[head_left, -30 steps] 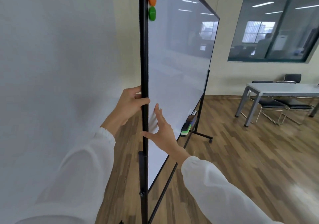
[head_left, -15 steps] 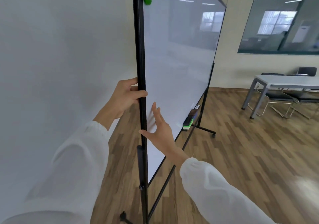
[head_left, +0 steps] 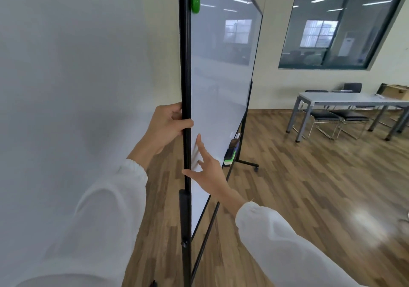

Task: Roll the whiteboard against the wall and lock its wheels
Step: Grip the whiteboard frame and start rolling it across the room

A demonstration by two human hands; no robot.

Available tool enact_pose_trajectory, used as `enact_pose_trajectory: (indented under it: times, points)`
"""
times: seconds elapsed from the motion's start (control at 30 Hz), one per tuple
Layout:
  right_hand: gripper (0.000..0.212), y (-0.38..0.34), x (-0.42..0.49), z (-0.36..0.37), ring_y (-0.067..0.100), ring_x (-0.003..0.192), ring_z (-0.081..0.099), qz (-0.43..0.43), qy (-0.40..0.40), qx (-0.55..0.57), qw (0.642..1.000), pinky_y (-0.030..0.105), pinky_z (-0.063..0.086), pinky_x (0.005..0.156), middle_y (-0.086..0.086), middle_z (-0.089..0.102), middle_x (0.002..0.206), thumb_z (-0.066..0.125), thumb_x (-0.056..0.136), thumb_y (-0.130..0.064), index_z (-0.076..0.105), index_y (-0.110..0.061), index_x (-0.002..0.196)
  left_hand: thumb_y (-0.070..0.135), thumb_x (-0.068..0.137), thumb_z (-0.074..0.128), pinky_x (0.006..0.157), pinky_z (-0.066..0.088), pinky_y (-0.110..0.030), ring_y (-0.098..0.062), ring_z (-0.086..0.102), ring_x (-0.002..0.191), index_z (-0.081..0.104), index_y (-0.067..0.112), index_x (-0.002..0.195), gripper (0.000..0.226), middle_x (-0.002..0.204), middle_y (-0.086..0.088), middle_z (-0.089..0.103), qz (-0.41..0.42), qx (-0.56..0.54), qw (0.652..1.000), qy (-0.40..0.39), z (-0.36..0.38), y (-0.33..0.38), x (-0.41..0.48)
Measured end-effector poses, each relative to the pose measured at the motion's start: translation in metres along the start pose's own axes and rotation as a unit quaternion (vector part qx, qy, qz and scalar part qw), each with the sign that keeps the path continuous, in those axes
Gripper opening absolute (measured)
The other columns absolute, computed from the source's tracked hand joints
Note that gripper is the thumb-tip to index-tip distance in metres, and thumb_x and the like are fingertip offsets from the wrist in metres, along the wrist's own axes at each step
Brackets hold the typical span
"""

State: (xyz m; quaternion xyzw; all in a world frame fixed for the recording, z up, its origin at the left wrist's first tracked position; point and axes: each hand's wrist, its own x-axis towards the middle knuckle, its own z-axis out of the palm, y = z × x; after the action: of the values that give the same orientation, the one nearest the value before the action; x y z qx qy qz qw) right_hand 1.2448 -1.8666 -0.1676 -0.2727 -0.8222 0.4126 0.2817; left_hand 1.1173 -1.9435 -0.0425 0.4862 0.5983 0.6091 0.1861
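Observation:
The whiteboard (head_left: 221,70) stands edge-on before me, with a black frame and a glossy white face turned right. A white wall (head_left: 66,65) fills the left side, a narrow gap away from the board's back. My left hand (head_left: 166,127) is wrapped round the near black upright, thumb on the front. My right hand (head_left: 208,167) lies flat and open against the board's face, its thumb touching the frame's edge. At the far end a black foot with a caster (head_left: 256,168) rests on the floor. The near wheels are out of view.
Orange and green magnets (head_left: 195,1) stick near the board's top. An eraser and markers (head_left: 231,151) lie in its tray. A grey table (head_left: 345,101) with black chairs stands at the right under a large window. Wood floor spreads to the right.
Both hands keep their places on the board. The view has shifted a little, and the board's near edge sits slightly further left, closer to the wall.

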Motion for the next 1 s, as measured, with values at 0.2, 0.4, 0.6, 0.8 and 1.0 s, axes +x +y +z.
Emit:
enact_pose_trajectory:
  times: [0.2, 0.4, 0.6, 0.8, 1.0]
  points:
    - [0.115, -0.021, -0.069, 0.007, 0.022, 0.149, 0.038, 0.007, 0.008, -0.006, 1.0, 0.043, 0.04, 0.118, -0.006, 0.025, 0.169, 0.08, 0.088, -0.026, -0.007, -0.059, 0.155, 0.007, 0.076, 0.073, 0.075, 0.064, -0.033, -0.018, 0.078, 0.087, 0.081, 0.037, 0.097, 0.038, 0.093, 0.004, 0.082, 0.018, 0.002, 1.0, -0.011, -0.003, 0.023, -0.065]
    - [0.115, -0.043, -0.138, 0.014, 0.025, 0.142, 0.048, 0.011, 0.006, -0.014, 1.0, 0.039, 0.042, 0.116, -0.008, 0.034, 0.165, 0.079, 0.088, -0.027, -0.01, -0.061, 0.154, 0.01, 0.077, 0.074, 0.077, 0.064, -0.032, -0.012, 0.078, 0.085, 0.08, 0.037, 0.097, 0.035, 0.091, 0.009, 0.081, 0.024, 0.017, 1.0, -0.005, -0.002, 0.052, -0.135]
    - [0.117, -0.065, -0.211, 0.018, 0.023, 0.138, 0.052, 0.0, -0.008, -0.012, 1.0, 0.031, 0.04, 0.113, -0.008, 0.036, 0.164, 0.08, 0.088, -0.024, -0.009, -0.06, 0.154, 0.004, 0.079, 0.073, 0.085, 0.063, -0.045, -0.025, 0.078, 0.085, 0.081, 0.028, 0.096, 0.03, 0.09, -0.001, 0.081, 0.015, 0.016, 1.0, 0.009, -0.001, 0.085, -0.213]
    - [0.116, -0.086, -0.294, 0.02, 0.023, 0.139, 0.05, -0.01, -0.015, 0.016, 1.0, 0.036, 0.041, 0.116, -0.008, 0.04, 0.161, 0.081, 0.087, -0.02, -0.005, -0.058, 0.156, 0.009, 0.079, 0.073, 0.081, 0.064, -0.045, -0.034, 0.074, 0.089, 0.08, 0.023, 0.099, 0.025, 0.094, -0.016, 0.078, 0.001, 0.019, 0.999, 0.027, 0.002, 0.117, -0.299]
    - [0.116, -0.115, -0.381, 0.027, 0.027, 0.144, 0.046, -0.008, -0.019, 0.02, 1.0, 0.041, 0.041, 0.117, -0.006, 0.037, 0.164, 0.081, 0.086, -0.023, -0.006, -0.064, 0.153, 0.008, 0.076, 0.074, 0.083, 0.06, -0.055, -0.027, 0.07, 0.077, 0.074, 0.007, 0.101, 0.025, 0.094, -0.03, 0.069, -0.013, 0.033, 0.999, 0.028, -0.001, 0.152, -0.385]
